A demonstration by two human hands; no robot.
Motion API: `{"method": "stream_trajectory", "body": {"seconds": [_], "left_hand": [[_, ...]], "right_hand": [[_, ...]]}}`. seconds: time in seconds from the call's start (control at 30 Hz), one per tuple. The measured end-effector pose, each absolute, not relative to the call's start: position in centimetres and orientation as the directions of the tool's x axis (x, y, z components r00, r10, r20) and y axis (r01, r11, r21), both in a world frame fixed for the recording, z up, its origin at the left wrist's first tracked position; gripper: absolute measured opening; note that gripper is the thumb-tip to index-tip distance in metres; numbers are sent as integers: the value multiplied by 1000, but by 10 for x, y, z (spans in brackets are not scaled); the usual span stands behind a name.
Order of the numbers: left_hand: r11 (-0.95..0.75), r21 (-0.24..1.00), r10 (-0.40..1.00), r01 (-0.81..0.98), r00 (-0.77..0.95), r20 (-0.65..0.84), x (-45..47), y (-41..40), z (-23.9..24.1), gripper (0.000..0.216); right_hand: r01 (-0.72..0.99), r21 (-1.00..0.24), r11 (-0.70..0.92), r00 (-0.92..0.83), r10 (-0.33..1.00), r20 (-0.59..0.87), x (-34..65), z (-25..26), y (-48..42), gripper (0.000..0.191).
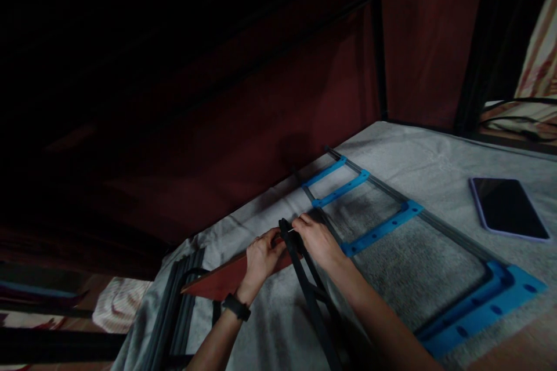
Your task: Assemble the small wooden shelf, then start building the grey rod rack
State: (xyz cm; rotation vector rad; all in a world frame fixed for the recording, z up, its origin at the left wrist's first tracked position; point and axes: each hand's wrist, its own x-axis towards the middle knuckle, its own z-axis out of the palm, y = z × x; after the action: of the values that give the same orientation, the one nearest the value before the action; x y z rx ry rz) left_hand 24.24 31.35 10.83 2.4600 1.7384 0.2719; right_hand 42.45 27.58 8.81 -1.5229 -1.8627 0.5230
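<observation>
1. Left hand holds a red board by the black frame's top.
2. Right hand pinches a thin pale rod there.
3. Right of the grip: blue crosspieces; farther right, a phone.
4. Left of the grip: dark bars.

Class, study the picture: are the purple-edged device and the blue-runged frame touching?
Apart. The head view shows a strip of grey cloth between the purple-edged device and the near rail of the blue-runged frame.
</observation>
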Motion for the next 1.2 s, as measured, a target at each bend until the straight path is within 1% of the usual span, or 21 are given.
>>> {"method": "stream_trajectory", "body": {"seconds": [0.1, 0.23, 0.4, 0.5, 0.7, 0.8, 0.93, 1.2], "left_hand": [[-324, 259, 945, 910, 322, 54, 241, 313, 110, 32], [-318, 306, 947, 897, 317, 56, 239, 313, 110, 30], [-308, 381, 948, 872, 316, 43, 239, 313, 109, 27], [-288, 415, 953, 863, 300, 37, 239, 313, 109, 27], [-293, 401, 953, 868, 301, 45, 240, 312, 111, 25], [-304, 387, 949, 871, 311, 47, 241, 311, 113, 23], [-297, 379, 952, 876, 305, 42, 243, 310, 114, 21], [-308, 408, 947, 859, 316, 49, 240, 311, 113, 24]], "right_hand": [[690, -675, 261, -124, 962, 244, 418, 87, 278, 26], [672, -684, 283, -135, 955, 263, 413, 84, 283, 27], [666, -691, 282, -136, 956, 260, 411, 82, 285, 27], [638, -725, 262, -106, 961, 254, 409, 80, 285, 27], [516, -829, 214, 15, 966, 258, 406, 79, 287, 25], [486, -858, 167, 64, 972, 226, 403, 77, 289, 24], [400, -909, 114, 112, 979, 172, 397, 70, 292, 23], [404, -911, 86, 163, 973, 165, 392, 62, 292, 25]]}}
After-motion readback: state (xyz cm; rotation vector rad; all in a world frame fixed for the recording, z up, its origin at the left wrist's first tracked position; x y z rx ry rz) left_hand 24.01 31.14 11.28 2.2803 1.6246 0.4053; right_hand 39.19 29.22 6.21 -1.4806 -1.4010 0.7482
